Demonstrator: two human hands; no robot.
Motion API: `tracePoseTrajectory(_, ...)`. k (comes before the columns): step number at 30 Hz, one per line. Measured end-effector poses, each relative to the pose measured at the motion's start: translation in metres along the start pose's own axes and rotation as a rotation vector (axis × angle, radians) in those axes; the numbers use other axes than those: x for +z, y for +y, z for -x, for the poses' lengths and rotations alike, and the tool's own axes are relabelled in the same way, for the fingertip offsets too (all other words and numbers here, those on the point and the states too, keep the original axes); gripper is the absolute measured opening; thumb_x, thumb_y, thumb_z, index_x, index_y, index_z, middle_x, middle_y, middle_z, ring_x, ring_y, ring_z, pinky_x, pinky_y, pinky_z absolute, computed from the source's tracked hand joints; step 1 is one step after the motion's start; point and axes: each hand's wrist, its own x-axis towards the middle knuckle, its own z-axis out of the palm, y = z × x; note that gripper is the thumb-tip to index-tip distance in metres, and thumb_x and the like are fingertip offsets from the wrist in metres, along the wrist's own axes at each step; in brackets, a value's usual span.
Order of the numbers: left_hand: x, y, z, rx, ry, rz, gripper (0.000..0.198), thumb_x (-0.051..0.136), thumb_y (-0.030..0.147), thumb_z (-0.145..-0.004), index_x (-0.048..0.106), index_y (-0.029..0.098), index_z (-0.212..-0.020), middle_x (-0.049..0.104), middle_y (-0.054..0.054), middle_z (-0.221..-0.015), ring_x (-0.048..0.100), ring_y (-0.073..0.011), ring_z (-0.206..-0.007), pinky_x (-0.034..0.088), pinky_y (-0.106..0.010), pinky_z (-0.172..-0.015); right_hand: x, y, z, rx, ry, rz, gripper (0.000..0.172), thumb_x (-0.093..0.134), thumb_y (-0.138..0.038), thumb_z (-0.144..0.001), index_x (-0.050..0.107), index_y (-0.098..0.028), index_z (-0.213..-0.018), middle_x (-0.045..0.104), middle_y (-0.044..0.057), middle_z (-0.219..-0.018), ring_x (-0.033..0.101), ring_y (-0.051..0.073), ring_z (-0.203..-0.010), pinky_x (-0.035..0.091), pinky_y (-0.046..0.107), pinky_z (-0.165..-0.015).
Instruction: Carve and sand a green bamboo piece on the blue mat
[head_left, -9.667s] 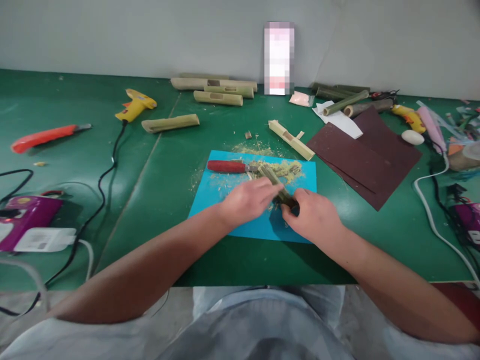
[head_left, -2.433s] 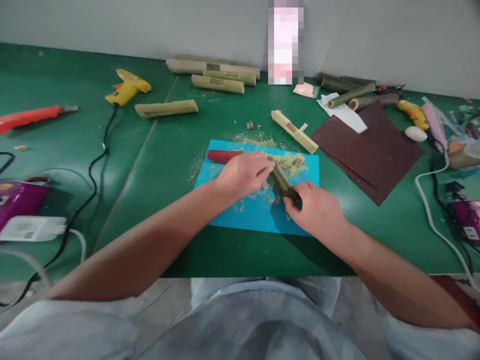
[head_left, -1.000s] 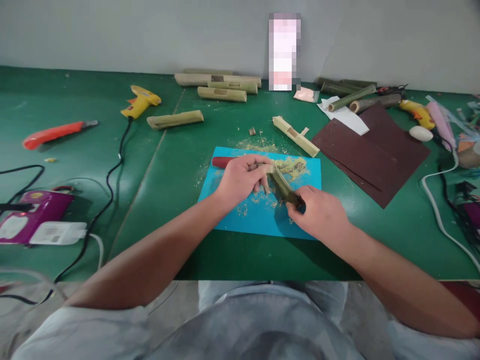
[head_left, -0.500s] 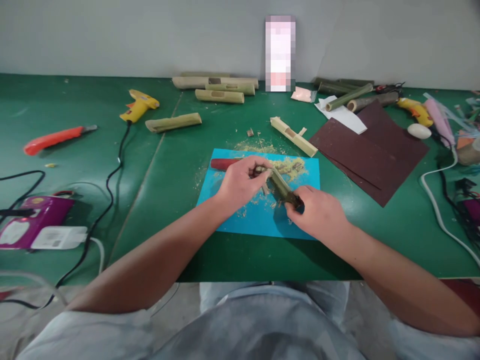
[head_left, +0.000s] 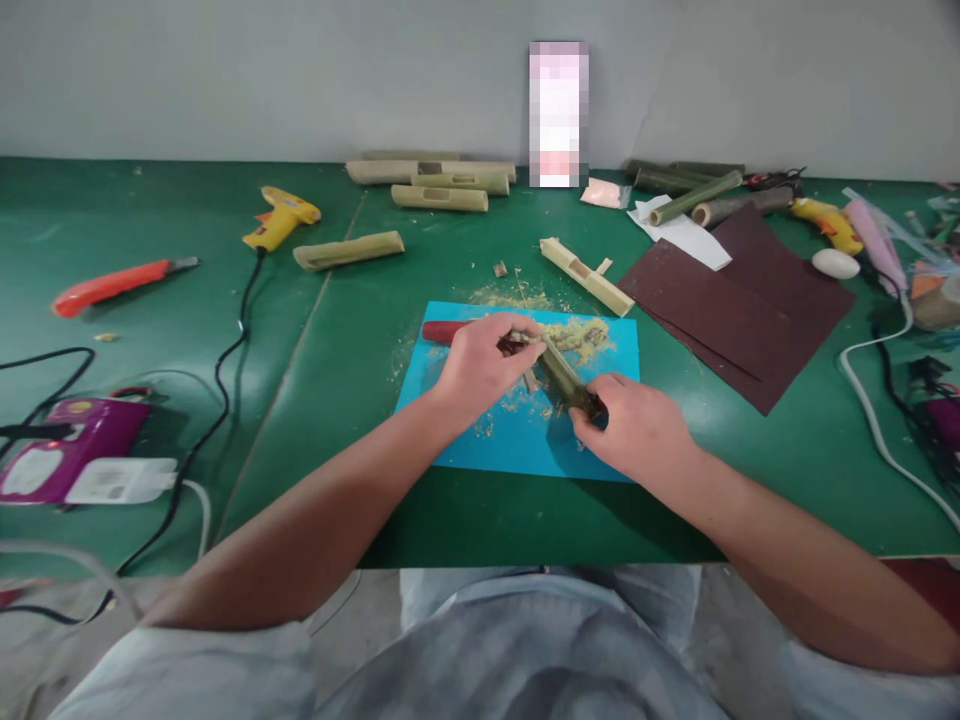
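A green bamboo tube [head_left: 561,372] slants between my two hands above a blue sheet [head_left: 517,455]. My left hand [head_left: 487,362] is closed on its upper left end, fingers pinched together. At the lower right end, my right hand [head_left: 634,415] wraps thumb and fingers round the tube. A red handle [head_left: 442,331] sticks out behind my left hand; the rest of that tool is hidden. Pale shavings [head_left: 581,337] are scattered over the sheet and just beyond it.
Cut bamboo pieces [head_left: 439,198] lie along the back, with a notched one [head_left: 585,276] nearer. Brown sheets [head_left: 739,320] spread at right. A yellow glue gun [head_left: 281,218], an orange cutter [head_left: 112,287] and a purple power strip [head_left: 112,440] with cables stand left.
The view has tilted slightly, so everything sits a little lower in the picture. Both hands keep their hold on the bamboo tube, which has hardly moved.
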Motion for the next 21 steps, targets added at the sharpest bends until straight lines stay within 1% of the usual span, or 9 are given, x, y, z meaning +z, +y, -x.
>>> tracePoseTrajectory(3, -0.004, 0.0, 0.002, 0.047, -0.049, -0.04, 0.019, 0.07, 0.021, -0.082, 0.074, 0.019, -0.101, 0.076, -0.004, -0.097, 0.067, -0.0146, -0.079, 0.054, -0.026, -0.074, -0.001, 0.0, -0.001, 0.004, -0.012, -0.004, 0.019, 0.055, -0.037, -0.089, 0.06, -0.019, -0.086, 0.067, 0.004, -0.086, 0.058, 0.015, -0.068, 0.023, 0.032, -0.054)
tracePoseTrajectory(7, -0.005, -0.006, 0.004, 0.09, -0.041, -0.061, 0.015, 0.067, 0.026, -0.088, 0.075, 0.021, -0.1, 0.076, -0.004, -0.1, 0.068, -0.0164, -0.086, 0.054, -0.028, -0.076, -0.002, -0.001, 0.0, 0.003, -0.008, -0.005, 0.019, 0.055, -0.037, -0.089, 0.06, -0.019, -0.085, 0.068, 0.004, -0.087, 0.059, 0.016, -0.068, 0.024, 0.032, -0.055)
tracePoseTrajectory(12, 0.001, -0.01, 0.004, 0.06, -0.019, -0.031, 0.014, 0.068, 0.029, -0.088, 0.075, 0.021, -0.095, 0.076, -0.005, -0.096, 0.069, -0.0171, -0.083, 0.055, -0.03, -0.075, -0.001, 0.0, 0.0, 0.001, 0.001, -0.001, 0.02, 0.055, -0.038, -0.089, 0.06, -0.019, -0.085, 0.068, 0.004, -0.086, 0.059, 0.016, -0.068, 0.024, 0.032, -0.055)
tracePoseTrajectory(15, 0.002, -0.007, 0.003, 0.111, -0.01, -0.05, 0.012, 0.067, 0.028, -0.089, 0.074, 0.02, -0.095, 0.075, -0.005, -0.095, 0.068, -0.0171, -0.086, 0.054, -0.03, -0.077, 0.0, 0.001, 0.0, 0.003, 0.006, -0.008, 0.019, 0.055, -0.037, -0.089, 0.06, -0.019, -0.084, 0.068, 0.004, -0.086, 0.058, 0.016, -0.068, 0.024, 0.032, -0.055)
tracePoseTrajectory(18, 0.001, -0.002, 0.003, 0.157, -0.009, -0.094, 0.012, 0.065, 0.026, -0.091, 0.072, 0.02, -0.098, 0.074, -0.004, -0.093, 0.066, -0.0154, -0.082, 0.053, -0.029, -0.077, 0.0, 0.001, 0.0, -0.001, 0.006, -0.016, 0.019, 0.054, -0.037, -0.089, 0.06, -0.02, -0.084, 0.068, 0.004, -0.087, 0.058, 0.015, -0.068, 0.024, 0.031, -0.055)
tracePoseTrajectory(21, 0.0, -0.003, 0.003, 0.185, -0.041, -0.147, 0.009, 0.064, 0.023, -0.09, 0.07, 0.02, -0.096, 0.073, -0.003, -0.093, 0.065, -0.0144, -0.079, 0.052, -0.028, -0.077, 0.0, 0.001, 0.0, -0.008, 0.014, -0.011, 0.019, 0.054, -0.038, -0.089, 0.06, -0.02, -0.084, 0.068, 0.004, -0.086, 0.058, 0.016, -0.068, 0.024, 0.032, -0.055)
